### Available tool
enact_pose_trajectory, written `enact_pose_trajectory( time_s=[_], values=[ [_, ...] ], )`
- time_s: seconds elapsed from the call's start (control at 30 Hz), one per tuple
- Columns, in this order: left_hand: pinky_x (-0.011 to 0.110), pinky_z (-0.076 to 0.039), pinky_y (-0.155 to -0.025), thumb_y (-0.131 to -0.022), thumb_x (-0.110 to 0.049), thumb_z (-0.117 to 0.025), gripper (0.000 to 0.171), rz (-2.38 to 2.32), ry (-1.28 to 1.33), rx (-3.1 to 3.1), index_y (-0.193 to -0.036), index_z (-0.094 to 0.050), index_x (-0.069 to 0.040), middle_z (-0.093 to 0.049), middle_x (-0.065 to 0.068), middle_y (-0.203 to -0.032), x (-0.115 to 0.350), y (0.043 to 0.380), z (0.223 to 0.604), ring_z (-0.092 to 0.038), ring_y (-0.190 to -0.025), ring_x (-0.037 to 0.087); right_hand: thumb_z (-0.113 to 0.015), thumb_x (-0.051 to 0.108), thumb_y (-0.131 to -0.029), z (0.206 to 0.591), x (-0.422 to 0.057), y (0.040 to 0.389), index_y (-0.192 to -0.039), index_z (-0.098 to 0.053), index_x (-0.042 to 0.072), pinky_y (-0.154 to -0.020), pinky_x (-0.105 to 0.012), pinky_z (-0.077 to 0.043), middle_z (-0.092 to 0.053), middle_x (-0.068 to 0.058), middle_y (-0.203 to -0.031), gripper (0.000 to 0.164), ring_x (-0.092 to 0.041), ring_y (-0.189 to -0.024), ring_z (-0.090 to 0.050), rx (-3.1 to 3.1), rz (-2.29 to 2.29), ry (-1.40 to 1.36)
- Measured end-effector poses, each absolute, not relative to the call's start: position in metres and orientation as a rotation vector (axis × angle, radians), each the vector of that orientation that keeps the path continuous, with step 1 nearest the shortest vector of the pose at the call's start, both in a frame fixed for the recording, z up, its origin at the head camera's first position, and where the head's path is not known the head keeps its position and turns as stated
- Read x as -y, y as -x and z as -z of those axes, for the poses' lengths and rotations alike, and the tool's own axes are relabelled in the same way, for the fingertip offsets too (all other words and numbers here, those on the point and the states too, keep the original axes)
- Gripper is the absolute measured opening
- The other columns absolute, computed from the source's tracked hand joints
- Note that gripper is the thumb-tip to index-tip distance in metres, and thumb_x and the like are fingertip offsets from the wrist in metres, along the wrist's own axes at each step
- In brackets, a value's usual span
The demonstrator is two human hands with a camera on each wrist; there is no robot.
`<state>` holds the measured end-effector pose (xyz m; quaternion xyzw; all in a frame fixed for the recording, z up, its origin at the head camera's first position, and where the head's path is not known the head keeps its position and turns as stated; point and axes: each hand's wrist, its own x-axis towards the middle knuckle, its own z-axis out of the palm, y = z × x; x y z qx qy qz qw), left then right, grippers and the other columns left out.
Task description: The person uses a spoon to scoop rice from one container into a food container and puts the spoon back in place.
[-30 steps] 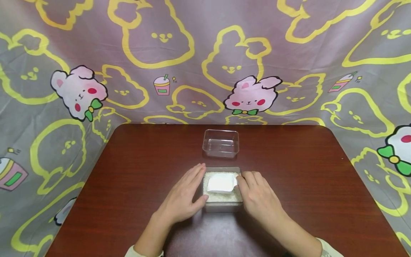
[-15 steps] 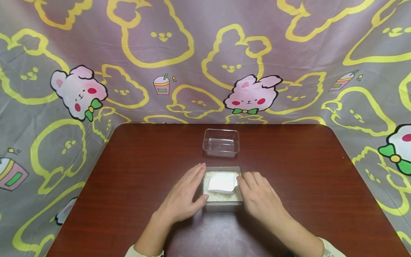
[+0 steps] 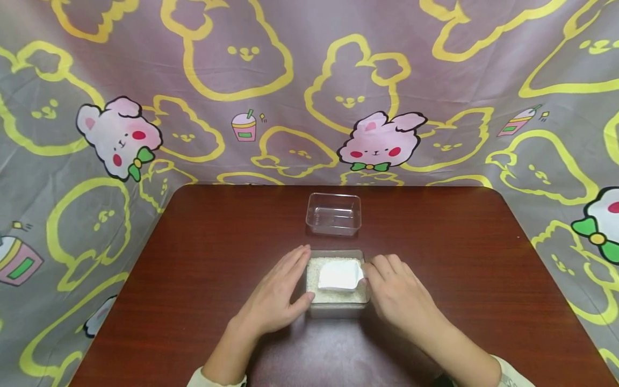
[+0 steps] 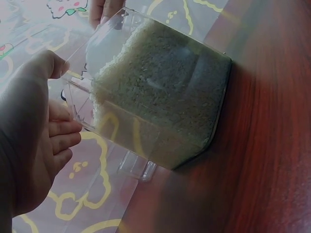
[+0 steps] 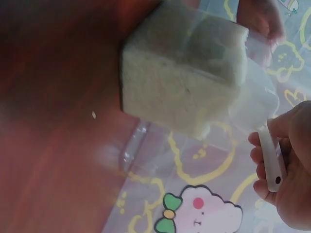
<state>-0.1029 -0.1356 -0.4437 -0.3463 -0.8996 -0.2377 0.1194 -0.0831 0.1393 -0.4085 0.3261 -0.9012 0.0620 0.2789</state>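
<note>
White scoop (image 3: 337, 276) and right hand (image 3: 399, 290) now slightly farther right

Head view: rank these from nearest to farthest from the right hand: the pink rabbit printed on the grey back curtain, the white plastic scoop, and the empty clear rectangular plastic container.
1. White plastic scoop: gripped in the right hand.
2. Clear container: farther back on the table.
3. Pink rabbit: farthest, on the curtain behind the table.
</note>
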Motion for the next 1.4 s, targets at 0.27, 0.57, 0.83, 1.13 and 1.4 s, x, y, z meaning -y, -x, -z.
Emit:
enact_pose_trajectory(
  time_s=[0.27,0.57,0.83,1.13,1.4],
  values=[
    [0.042,-0.03,-0.12,-0.089,-0.042,-0.061,0.084,0.769,1.007,2.714,-0.155,-0.026,-0.003,-0.029,0.008,-0.161,0.137,0.102,0.442,-0.028,-0.148,0.021,-0.024,0.018,-0.102,0.389,-0.149,0.086,-0.097,-0.063,-0.002,-0.058,-0.034,-0.044,-0.054,-0.008,-0.088,0.045,-0.026,-0.08,-0.05,2.392,-0.096,-0.945],
    [0.04,-0.027,-0.121,-0.088,-0.049,-0.062,0.09,0.753,0.996,2.747,-0.155,-0.024,-0.003,-0.028,0.009,-0.161,0.137,0.102,0.441,-0.025,-0.149,0.021,-0.023,0.011,-0.099,0.37,-0.145,0.089,-0.093,-0.064,-0.003,-0.06,-0.035,-0.043,-0.053,-0.008,-0.087,0.043,-0.027,-0.079,-0.048,2.386,-0.041,-0.973],
    [0.038,-0.023,-0.123,-0.087,-0.054,-0.06,0.095,0.688,0.982,2.797,-0.156,-0.021,-0.002,-0.022,0.009,-0.163,0.136,0.104,0.44,-0.021,-0.151,0.021,-0.023,0.002,-0.092,0.374,-0.139,0.091,-0.093,-0.065,-0.004,-0.058,-0.034,-0.042,-0.054,-0.009,-0.087,0.042,-0.028,-0.077,-0.047,2.398,-0.039,-1.018],
    [0.038,-0.025,-0.122,-0.084,-0.054,-0.063,0.096,0.677,0.994,2.783,-0.154,-0.027,-0.001,-0.029,0.01,-0.16,0.136,0.108,0.438,-0.025,-0.149,0.022,-0.025,0.003,-0.092,0.383,-0.13,0.097,-0.092,-0.064,-0.003,-0.054,-0.032,-0.037,-0.052,-0.009,-0.085,0.04,-0.027,-0.073,-0.043,2.388,-0.05,-1.038],
    [0.038,-0.026,-0.122,-0.084,-0.056,-0.064,0.096,0.655,0.995,2.789,-0.153,-0.029,0.0,-0.031,0.011,-0.159,0.136,0.108,0.435,-0.027,-0.148,0.023,-0.025,0.004,-0.091,0.363,-0.132,0.1,-0.091,-0.066,-0.005,-0.055,-0.033,-0.039,-0.054,-0.01,-0.086,0.042,-0.028,-0.075,-0.045,2.409,-0.018,-1.067]
  ],
)
